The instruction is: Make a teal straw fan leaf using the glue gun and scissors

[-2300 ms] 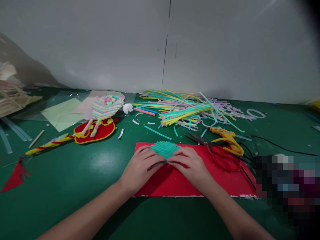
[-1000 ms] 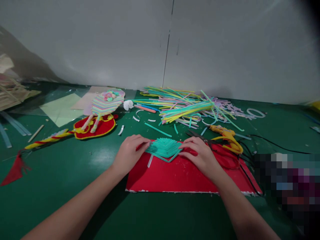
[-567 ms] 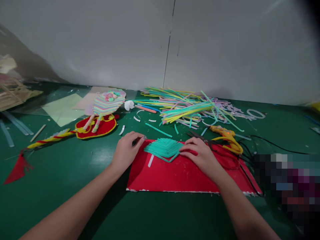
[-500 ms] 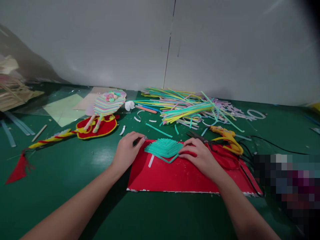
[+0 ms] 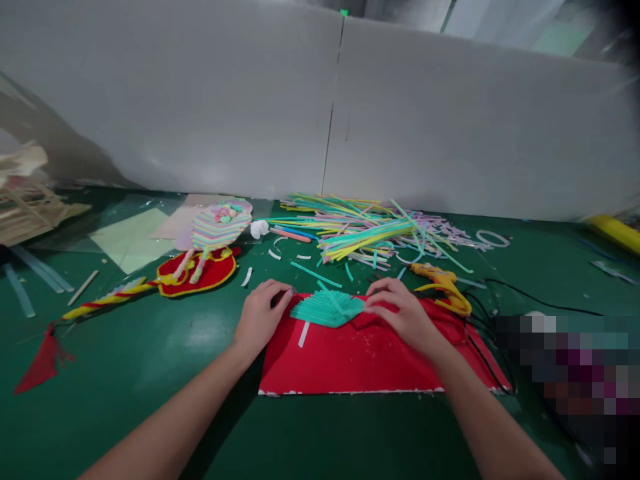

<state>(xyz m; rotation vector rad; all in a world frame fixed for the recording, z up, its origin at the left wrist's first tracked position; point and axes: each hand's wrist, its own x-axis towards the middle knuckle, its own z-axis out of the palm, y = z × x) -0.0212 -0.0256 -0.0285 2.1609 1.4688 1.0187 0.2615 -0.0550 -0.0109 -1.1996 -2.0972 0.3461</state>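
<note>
A fan-shaped piece of teal straws (image 5: pixel 327 308) lies on the far edge of a red sheet (image 5: pixel 360 363) on the green table. My right hand (image 5: pixel 403 315) pinches the fan's right edge, and that side looks slightly raised. My left hand (image 5: pixel 260 319) sits at the sheet's far left corner, just left of the fan. Its fingers are curled, with thumb and forefinger together on the corner. A short white strip (image 5: pixel 303 333) lies on the red sheet below the fan.
A pile of coloured straws (image 5: pixel 370 230) lies behind the sheet, with cut bits around it. A yellow glue gun (image 5: pixel 443 287) and black cables (image 5: pixel 500 313) are to the right. A finished straw figure on red backing (image 5: pixel 205 257) with a braided tail (image 5: pixel 100 301) lies to the left.
The view tilted up a little. My left hand stays at the sheet's corner, off the fan. My right hand has turned the fan, so it now looks flatter and narrower.
</note>
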